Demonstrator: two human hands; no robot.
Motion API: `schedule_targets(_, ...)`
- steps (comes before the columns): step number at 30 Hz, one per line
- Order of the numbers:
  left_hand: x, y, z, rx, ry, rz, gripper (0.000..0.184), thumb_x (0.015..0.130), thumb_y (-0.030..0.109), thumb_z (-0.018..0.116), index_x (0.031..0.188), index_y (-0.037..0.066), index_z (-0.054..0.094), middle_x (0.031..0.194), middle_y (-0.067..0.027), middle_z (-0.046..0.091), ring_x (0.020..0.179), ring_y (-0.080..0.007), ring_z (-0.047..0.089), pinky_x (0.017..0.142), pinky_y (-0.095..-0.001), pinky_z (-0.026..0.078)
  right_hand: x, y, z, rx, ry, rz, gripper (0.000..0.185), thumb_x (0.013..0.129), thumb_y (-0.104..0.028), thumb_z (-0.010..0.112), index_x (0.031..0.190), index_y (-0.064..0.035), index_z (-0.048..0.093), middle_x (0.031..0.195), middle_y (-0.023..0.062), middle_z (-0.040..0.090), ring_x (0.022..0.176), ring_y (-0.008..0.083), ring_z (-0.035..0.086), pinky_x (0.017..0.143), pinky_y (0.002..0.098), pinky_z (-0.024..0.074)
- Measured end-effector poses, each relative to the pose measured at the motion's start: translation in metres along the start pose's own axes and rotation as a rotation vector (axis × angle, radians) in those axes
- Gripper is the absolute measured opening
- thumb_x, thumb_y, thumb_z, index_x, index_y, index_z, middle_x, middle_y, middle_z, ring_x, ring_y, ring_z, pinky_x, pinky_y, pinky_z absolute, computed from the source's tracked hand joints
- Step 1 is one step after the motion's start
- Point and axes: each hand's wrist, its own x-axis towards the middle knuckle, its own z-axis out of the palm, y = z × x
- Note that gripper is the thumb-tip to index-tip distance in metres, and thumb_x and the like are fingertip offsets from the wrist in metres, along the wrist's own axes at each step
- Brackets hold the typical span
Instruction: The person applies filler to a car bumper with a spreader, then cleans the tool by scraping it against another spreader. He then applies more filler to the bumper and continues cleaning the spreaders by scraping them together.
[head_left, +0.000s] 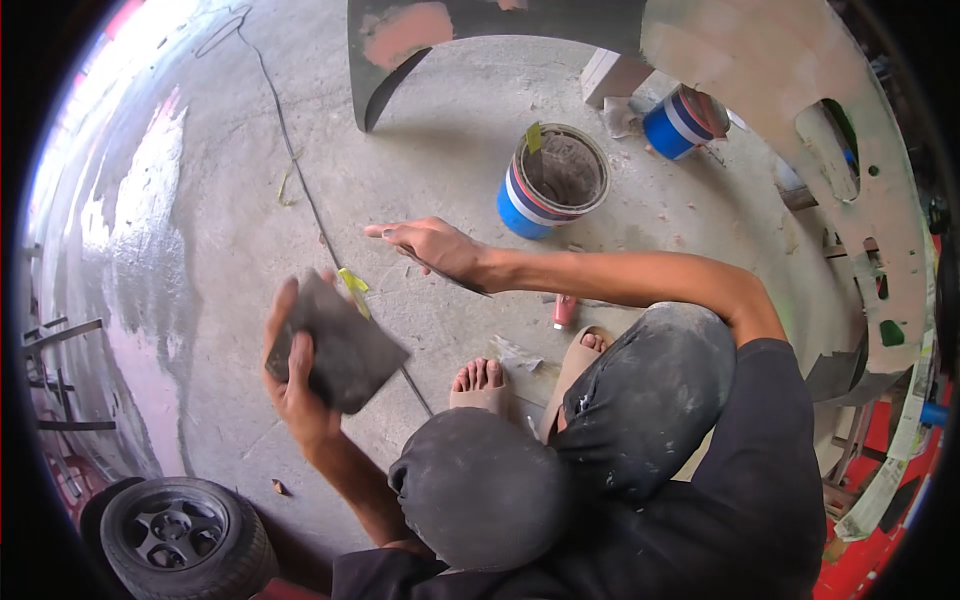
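My left hand (297,375) grips a dark, roughly square flat plate (345,345), its thumb lying across the face and its fingers around the edge. My right hand (437,248) reaches across from the right with the index finger pointing left. Under its palm a thin dark flat blade (464,284) shows nearly edge-on, held by the closed fingers; its exact kind is hard to see. The two hands are apart. Beyond my right hand stands an open blue and white tin (525,205), with a yellow-marked flat strip (535,155) leaning inside it.
A red tube (564,311) lies near my sandalled feet. A dark cable (290,140) crosses the concrete floor. A second blue tin (678,125) stands farther back, near large car body panels (740,60). A wheel (180,535) is at the lower left, below a glossy panel (120,270).
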Motion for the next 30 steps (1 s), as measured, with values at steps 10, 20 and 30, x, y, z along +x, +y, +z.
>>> schedule_targets(10,-0.084,-0.05,-0.106,-0.124,-0.034,-0.345,0.042,0.084,0.034,0.087,0.104,0.006,0.061,0.073,-0.0005,0.057,0.06,-0.0126,0.058,0.051,-0.0287,0.047,0.003,0.003,-0.011,0.23,-0.106,-0.072,0.058,0.104,-0.046,0.057,0.144,-0.0036,0.064,0.076,-0.0045,0.05,0.06,0.0071,0.043,0.058,0.0225,0.043)
schedule_targets(20,-0.133,-0.065,-0.103,-0.188,-0.211,-0.821,0.032,0.087,0.019,0.089,0.102,0.001,0.068,0.083,0.0001,0.065,0.072,-0.0096,0.059,0.063,-0.0277,0.045,0.001,-0.003,-0.028,0.471,-0.27,0.075,0.075,0.107,-0.041,0.057,0.163,0.0041,0.036,0.087,-0.005,0.053,0.071,0.0053,0.055,0.069,0.0193,0.0531)
schedule_targets(30,-0.093,-0.013,-0.17,0.508,0.143,-0.724,0.032,0.098,0.027,0.079,0.121,0.006,0.07,0.087,-0.0011,0.071,0.079,-0.0104,0.068,0.074,-0.0261,0.058,-0.002,-0.016,-0.037,0.597,-0.243,0.128,0.091,0.093,-0.022,0.065,0.165,0.0108,0.019,0.102,0.0059,0.064,0.104,0.02,0.069,0.1,0.0321,0.0584)
